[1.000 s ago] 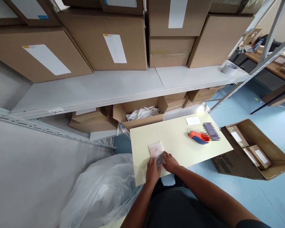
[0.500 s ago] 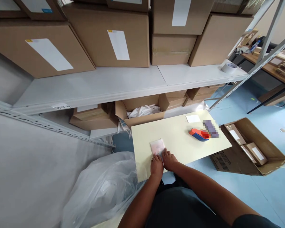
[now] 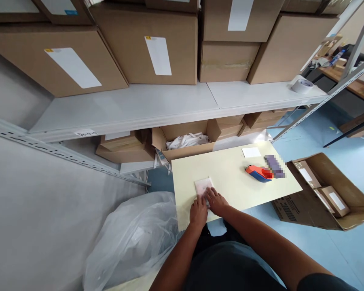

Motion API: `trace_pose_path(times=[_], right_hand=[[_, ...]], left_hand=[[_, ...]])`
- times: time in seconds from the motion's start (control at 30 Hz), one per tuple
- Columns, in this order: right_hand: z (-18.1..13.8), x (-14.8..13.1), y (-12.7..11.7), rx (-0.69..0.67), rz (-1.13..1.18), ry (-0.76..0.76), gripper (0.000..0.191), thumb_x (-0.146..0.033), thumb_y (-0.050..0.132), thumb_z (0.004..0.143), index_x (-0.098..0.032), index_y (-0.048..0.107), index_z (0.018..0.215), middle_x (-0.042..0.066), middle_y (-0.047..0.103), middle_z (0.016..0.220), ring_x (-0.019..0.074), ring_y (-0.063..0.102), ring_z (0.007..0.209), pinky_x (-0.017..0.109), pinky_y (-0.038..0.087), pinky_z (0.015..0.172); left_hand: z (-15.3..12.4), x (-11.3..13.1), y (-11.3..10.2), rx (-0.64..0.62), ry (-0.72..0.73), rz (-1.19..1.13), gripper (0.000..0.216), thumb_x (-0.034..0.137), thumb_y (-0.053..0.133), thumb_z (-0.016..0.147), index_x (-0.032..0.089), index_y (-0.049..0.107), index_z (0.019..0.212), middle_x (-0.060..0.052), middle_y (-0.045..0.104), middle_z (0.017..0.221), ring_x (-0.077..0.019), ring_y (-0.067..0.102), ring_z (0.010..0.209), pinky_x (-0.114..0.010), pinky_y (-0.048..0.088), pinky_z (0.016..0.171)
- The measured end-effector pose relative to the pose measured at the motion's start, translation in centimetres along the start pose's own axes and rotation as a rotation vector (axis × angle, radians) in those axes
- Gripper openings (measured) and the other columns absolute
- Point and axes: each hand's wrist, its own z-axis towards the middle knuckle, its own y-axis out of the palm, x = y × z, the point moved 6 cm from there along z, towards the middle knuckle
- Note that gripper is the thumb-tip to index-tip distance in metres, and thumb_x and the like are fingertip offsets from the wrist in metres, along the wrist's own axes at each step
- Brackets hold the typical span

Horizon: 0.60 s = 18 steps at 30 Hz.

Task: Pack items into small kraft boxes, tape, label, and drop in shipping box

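A small pale flat packet [image 3: 203,185] lies on the cream tabletop [image 3: 230,178] near its front edge. My left hand [image 3: 198,210] and my right hand [image 3: 216,201] rest side by side on the packet's near end, fingers bent and pressing down on it. A little clear film shows between the fingertips. The lower part of the packet is hidden under my fingers.
A red-and-blue tape dispenser [image 3: 257,173] and a white card [image 3: 251,152] lie on the table's right. A clear plastic bag [image 3: 133,238] sits on the floor at left, an open carton [image 3: 324,190] at right. Shelves with cardboard boxes [image 3: 148,44] stand behind, with a tape roll [image 3: 302,85].
Both hands have slid slightly forward on the packet and closer together. The view has shifted a little right.
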Motion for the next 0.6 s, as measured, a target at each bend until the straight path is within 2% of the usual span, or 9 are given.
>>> trace_pose_path(times=[0.2,0.33,0.47,0.6], right_hand=[[0.0,0.4,0.0,-0.019,0.055,-0.005,0.077,-0.019,0.064,0.084,-0.011,0.036,0.156,0.019,0.022,0.168,0.0348,0.017,0.156,0.047,0.040,0.116],[-0.5,1.3,-1.0,0.008,0.130,-0.004,0.082,-0.016,0.066,0.081,-0.015,0.036,0.156,0.017,0.026,0.167,0.0330,0.020,0.155,0.046,0.036,0.118],[-1.7,4.2,-1.6,0.030,0.155,0.052,0.079,-0.015,0.063,0.081,-0.017,0.038,0.155,0.016,0.028,0.167,0.0328,0.021,0.155,0.046,0.031,0.120],[-3.3,7.9,-1.8,0.004,0.109,0.099,0.077,-0.014,0.061,0.082,-0.016,0.039,0.155,0.015,0.025,0.168,0.0344,0.017,0.155,0.049,0.026,0.121]], left_hand=[[0.4,0.5,0.3,0.002,-0.009,-0.174,0.062,0.014,0.057,0.087,0.018,0.046,0.148,-0.016,0.049,0.151,-0.0337,0.036,0.147,-0.046,0.035,0.117],[0.8,0.9,0.7,-0.002,-0.049,-0.277,0.068,0.014,0.057,0.086,0.017,0.040,0.152,-0.016,0.042,0.159,-0.0313,0.029,0.152,-0.046,0.033,0.119],[2.1,2.7,1.4,-0.020,-0.058,-0.347,0.071,0.014,0.057,0.085,0.022,0.039,0.152,-0.012,0.041,0.160,-0.0272,0.033,0.151,-0.043,0.034,0.119],[3.7,5.6,2.1,-0.015,-0.029,-0.412,0.066,0.016,0.060,0.084,0.019,0.045,0.148,-0.013,0.044,0.158,-0.0257,0.034,0.151,-0.041,0.033,0.121]])
